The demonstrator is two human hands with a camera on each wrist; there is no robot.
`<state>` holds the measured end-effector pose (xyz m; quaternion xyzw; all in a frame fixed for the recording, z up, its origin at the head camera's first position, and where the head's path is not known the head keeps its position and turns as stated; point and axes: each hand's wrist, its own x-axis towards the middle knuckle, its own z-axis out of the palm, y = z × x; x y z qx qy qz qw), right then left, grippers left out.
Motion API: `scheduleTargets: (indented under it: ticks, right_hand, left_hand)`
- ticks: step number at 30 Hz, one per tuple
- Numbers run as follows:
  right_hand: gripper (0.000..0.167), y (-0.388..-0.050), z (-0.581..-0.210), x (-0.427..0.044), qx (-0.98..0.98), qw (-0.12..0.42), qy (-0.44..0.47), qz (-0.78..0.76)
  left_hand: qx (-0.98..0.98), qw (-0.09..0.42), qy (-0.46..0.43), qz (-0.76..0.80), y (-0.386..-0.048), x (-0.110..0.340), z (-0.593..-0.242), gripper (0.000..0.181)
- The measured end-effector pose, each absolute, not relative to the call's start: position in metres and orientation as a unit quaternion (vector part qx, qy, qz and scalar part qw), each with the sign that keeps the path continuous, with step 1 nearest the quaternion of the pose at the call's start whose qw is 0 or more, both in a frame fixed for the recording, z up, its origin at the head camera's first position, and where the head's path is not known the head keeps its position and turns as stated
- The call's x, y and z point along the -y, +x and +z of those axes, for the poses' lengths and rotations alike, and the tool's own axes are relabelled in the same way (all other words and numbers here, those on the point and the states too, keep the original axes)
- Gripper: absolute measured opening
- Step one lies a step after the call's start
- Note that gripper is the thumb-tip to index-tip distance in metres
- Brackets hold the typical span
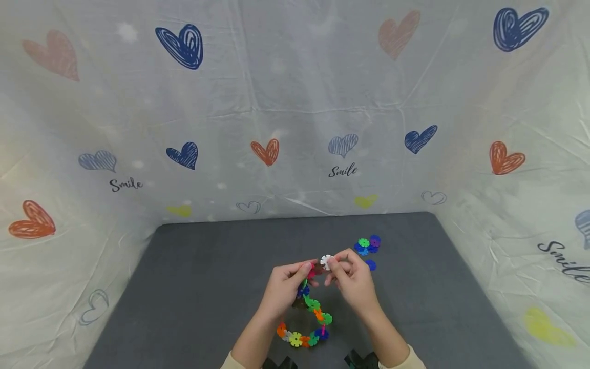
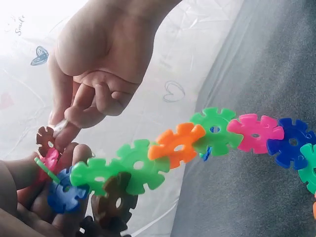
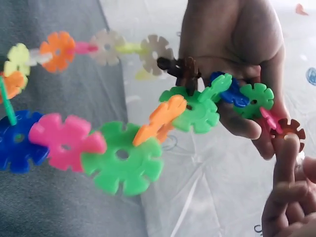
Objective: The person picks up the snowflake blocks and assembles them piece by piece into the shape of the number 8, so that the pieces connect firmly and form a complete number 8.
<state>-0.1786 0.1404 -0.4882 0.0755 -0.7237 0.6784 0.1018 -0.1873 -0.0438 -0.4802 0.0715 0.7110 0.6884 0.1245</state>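
Observation:
A chain of colourful notched plastic discs (image 1: 313,304) hangs in a loop below my left hand (image 1: 280,288). My left thumb and fingers pinch the chain near its end, by a pink disc (image 2: 48,165). Beyond the pink one, a brown disc (image 3: 288,127) forms the chain's tip. In the head view, my right hand (image 1: 357,286) pinches a white disc (image 1: 325,262) between thumb and index finger. The white disc is at the brown disc; whether their notches are joined is hidden by fingers. Green, orange, blue and yellow discs make up much of the loop.
Several loose blue, green and purple discs (image 1: 374,240) lie on the grey table (image 1: 207,287) beyond my right hand, with a single blue disc (image 1: 371,265) nearer it. A heart-printed curtain (image 1: 295,92) stands behind the table.

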Motion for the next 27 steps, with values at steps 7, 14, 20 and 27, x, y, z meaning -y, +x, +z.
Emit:
scheduleTargets:
  ticks: [7, 14, 20, 27]
  right_hand:
    - [0.012, -0.179, -0.489, -0.139, 0.721, 0.124, 0.042, 0.681]
    - [0.013, -0.179, -0.489, -0.137, 0.71, 0.121, 0.044, 0.692]
    - [0.01, -0.189, -0.486, -0.149, 0.728, 0.112, 0.073, 0.673]
    - [0.029, -0.224, -0.522, -0.203, 0.829, 0.152, -0.057, 0.535]
  left_hand:
    - [-0.706, 0.125, 0.067, 0.694, -0.186, 0.044, -0.481, 0.038]
    - [-0.71, 0.119, 0.089, 0.688, -0.186, 0.045, -0.481, 0.034]
    - [-0.734, 0.101, 0.134, 0.659, -0.195, 0.042, -0.475, 0.031]
    - [-0.716, 0.082, 0.062, 0.69, -0.208, 0.039, -0.47, 0.03]
